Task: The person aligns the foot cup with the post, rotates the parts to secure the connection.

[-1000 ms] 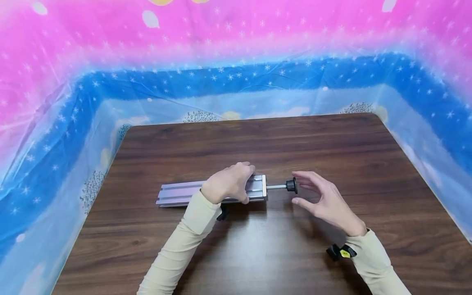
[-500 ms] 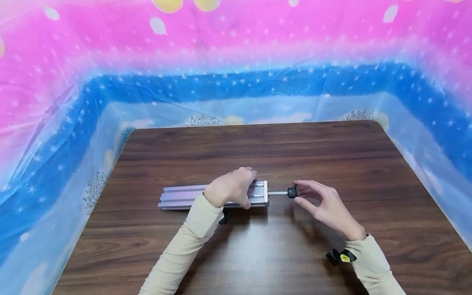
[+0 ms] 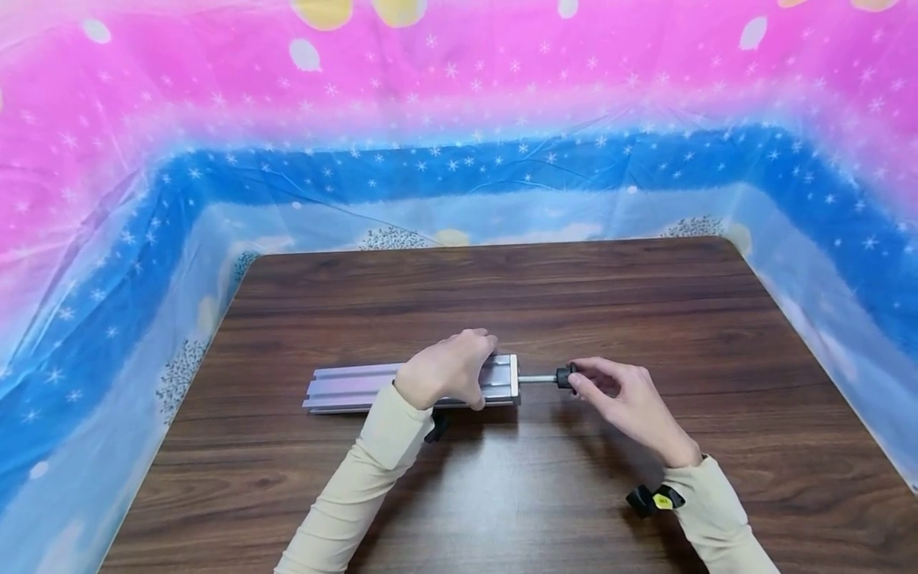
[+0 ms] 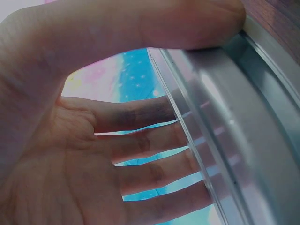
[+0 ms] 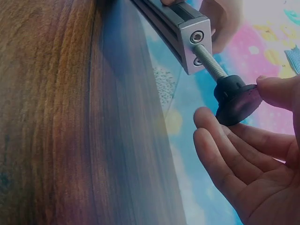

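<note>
Patterned cloth [image 3: 473, 171] in pink and blue surrounds a brown wooden table [image 3: 480, 295], and near the table's middle the metal bar [image 3: 351, 386] lies lengthwise, its end plate [image 3: 515, 378] facing right; whether it touches the wood everywhere I cannot tell. From that plate a threaded rod [image 5: 212, 63] sticks out, ending in a black foot [image 5: 238, 104] with a broad round base. Two bolts [image 5: 197, 36] sit in the plate, one on either side of the rod.

Straddling the bar near its plate end, the left hand [image 3: 445, 371] grips it, thumb along one side and fingers on the other. Right of it, the right hand [image 3: 631, 399] pinches the foot's rim narrowly between thumb and fingertips.

That light pinch seems the weak point: smooth plastic could slip round under the fingers without turning the rod. A sideways pull could strain the threads, since the rod stands well out. Should the left hand's grip loosen, the bar could twist or slide as the foot is turned.
</note>
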`<state>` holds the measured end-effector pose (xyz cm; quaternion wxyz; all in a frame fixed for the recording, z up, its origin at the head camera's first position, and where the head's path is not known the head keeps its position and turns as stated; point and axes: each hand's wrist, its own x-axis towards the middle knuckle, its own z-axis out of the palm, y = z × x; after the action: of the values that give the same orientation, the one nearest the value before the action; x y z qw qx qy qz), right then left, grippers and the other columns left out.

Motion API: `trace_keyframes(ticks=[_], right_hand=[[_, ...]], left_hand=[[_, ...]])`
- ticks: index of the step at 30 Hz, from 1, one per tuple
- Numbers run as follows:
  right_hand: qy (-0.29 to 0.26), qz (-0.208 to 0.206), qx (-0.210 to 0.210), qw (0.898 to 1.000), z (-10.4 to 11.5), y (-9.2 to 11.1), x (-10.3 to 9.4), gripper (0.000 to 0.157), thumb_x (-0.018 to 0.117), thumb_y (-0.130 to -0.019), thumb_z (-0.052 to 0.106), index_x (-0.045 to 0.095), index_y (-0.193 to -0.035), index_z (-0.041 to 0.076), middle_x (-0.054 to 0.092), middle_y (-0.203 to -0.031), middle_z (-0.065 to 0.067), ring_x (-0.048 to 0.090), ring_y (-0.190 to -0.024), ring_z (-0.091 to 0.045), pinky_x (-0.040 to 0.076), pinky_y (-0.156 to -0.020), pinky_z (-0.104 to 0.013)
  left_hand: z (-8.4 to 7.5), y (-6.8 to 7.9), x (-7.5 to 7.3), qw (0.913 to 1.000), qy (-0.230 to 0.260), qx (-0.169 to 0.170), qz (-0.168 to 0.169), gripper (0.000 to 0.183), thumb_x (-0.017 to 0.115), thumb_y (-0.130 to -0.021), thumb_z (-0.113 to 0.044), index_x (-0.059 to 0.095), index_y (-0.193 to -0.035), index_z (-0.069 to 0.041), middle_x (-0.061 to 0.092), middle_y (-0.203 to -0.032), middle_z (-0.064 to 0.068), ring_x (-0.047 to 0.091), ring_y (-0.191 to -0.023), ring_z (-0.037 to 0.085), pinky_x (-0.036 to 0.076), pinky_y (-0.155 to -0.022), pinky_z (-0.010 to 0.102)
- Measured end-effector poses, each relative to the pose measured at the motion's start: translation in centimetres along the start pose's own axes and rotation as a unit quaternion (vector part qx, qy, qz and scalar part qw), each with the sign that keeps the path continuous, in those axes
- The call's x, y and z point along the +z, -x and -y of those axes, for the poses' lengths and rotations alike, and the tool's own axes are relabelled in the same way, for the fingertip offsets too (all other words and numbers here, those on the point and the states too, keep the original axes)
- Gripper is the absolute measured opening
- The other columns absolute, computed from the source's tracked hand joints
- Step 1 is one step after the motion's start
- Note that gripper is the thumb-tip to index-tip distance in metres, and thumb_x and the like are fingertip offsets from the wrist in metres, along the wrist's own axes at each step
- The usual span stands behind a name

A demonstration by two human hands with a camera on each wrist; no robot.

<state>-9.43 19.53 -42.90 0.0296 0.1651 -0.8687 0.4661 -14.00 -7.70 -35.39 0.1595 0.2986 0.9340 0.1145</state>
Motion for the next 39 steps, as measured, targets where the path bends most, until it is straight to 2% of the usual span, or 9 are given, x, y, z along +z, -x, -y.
trace_keyframes(ticks=[9, 13, 17, 21, 25, 27, 30, 34, 39], right_hand=[[-0.041, 0.005, 0.041, 0.998, 0.5, -0.3, -0.1, 0.029, 0.065, -0.099, 0.034, 0.074, -0.109, 0.008, 0.078, -0.079, 0.0, 0.076, -0.074, -0.027, 0.061, -0.069, -0.032], [-0.033, 0.015, 0.052, 0.998, 0.4, -0.4, -0.1, 0.032, 0.061, -0.101, 0.038, 0.075, -0.104, 0.01, 0.076, -0.074, 0.003, 0.076, -0.071, -0.026, 0.06, -0.067, -0.029], [-0.017, 0.03, 0.052, 0.998, 0.3, -0.3, -0.1, 0.036, 0.057, -0.103, 0.038, 0.074, -0.109, 0.007, 0.078, -0.079, 0.0, 0.077, -0.075, -0.025, 0.059, -0.072, -0.025], [0.0, 0.033, 0.018, 0.999, 0.3, 0.1, 0.0, 0.037, 0.062, -0.102, 0.031, 0.065, -0.13, 0.007, 0.075, -0.114, -0.007, 0.075, -0.097, -0.024, 0.058, -0.085, -0.028], [0.007, 0.014, -0.056, 0.998, 0.2, 0.6, 0.5, 0.061, 0.078, -0.09, 0.019, 0.053, -0.145, 0.015, 0.059, -0.142, -0.006, 0.064, -0.12, -0.022, 0.056, -0.096, -0.037], [0.001, 0.004, -0.092, 0.996, 0.2, 0.7, 0.6, 0.068, 0.082, -0.085, 0.01, 0.052, -0.145, 0.015, 0.057, -0.142, -0.006, 0.062, -0.122, -0.022, 0.055, -0.097, -0.04], [-0.001, -0.007, -0.12, 0.993, 0.1, 0.8, 0.7, 0.065, 0.081, -0.082, 0.0, 0.056, -0.141, 0.013, 0.06, -0.137, -0.008, 0.064, -0.119, -0.019, 0.056, -0.094, -0.038], [-0.011, -0.011, -0.13, 0.991, 0.0, 0.8, 0.6, 0.057, 0.078, -0.083, -0.006, 0.061, -0.136, 0.008, 0.063, -0.131, -0.01, 0.067, -0.112, -0.017, 0.057, -0.091, -0.034], [-0.013, -0.014, -0.131, 0.991, 0.3, 0.6, 0.6, 0.052, 0.076, -0.087, -0.002, 0.062, -0.136, 0.009, 0.066, -0.127, -0.011, 0.068, -0.109, -0.015, 0.057, -0.09, -0.027]], left_hand=[[-0.1, 0.1, 0.1, 0.9999, 0.008, -0.008, 0.002, 0.052, 0.089, -0.068, -0.009, 0.064, -0.113, -0.002, 0.059, -0.103, 0.006, 0.054, -0.085, 0.02, 0.05, -0.075, 0.034], [-0.2, 0.3, 0.0, 0.9999, 0.002, -0.009, 0.006, 0.054, 0.089, -0.069, -0.009, 0.064, -0.115, -0.002, 0.059, -0.104, 0.006, 0.054, -0.087, 0.02, 0.05, -0.077, 0.034], [-0.3, 0.5, 0.0, 0.9999, -0.004, -0.013, 0.01, 0.055, 0.089, -0.069, -0.009, 0.063, -0.117, -0.002, 0.06, -0.105, 0.006, 0.054, -0.088, 0.02, 0.051, -0.078, 0.034], [-0.3, 0.5, -0.1, 0.9999, -0.006, -0.012, 0.005, 0.054, 0.089, -0.069, -0.009, 0.064, -0.116, -0.002, 0.061, -0.105, 0.006, 0.054, -0.086, 0.02, 0.051, -0.076, 0.034], [-0.2, 0.4, 0.0, 1.0, -0.002, -0.006, -0.001, 0.053, 0.089, -0.068, -0.008, 0.064, -0.115, -0.001, 0.06, -0.104, 0.007, 0.054, -0.085, 0.02, 0.051, -0.075, 0.034], [-0.2, 0.4, 0.0, 1.0, 0.001, -0.005, -0.003, 0.053, 0.089, -0.067, -0.008, 0.064, -0.114, -0.002, 0.06, -0.103, 0.007, 0.054, -0.085, 0.02, 0.051, -0.075, 0.034], [-0.2, 0.5, 0.0, 1.0, 0.004, -0.005, -0.005, 0.052, 0.089, -0.067, -0.007, 0.064, -0.113, -0.002, 0.06, -0.102, 0.006, 0.054, -0.084, 0.019, 0.05, -0.074, 0.033], [-0.2, 0.5, 0.0, 1.0, 0.007, -0.006, -0.003, 0.05, 0.088, -0.067, -0.007, 0.064, -0.111, -0.003, 0.059, -0.1, 0.005, 0.053, -0.083, 0.019, 0.049, -0.072, 0.032], [-0.2, 0.6, 0.0, 0.9999, 0.006, -0.007, -0.004, 0.052, 0.088, -0.068, -0.007, 0.063, -0.113, -0.003, 0.059, -0.101, 0.006, 0.053, -0.084, 0.019, 0.049, -0.073, 0.033]])
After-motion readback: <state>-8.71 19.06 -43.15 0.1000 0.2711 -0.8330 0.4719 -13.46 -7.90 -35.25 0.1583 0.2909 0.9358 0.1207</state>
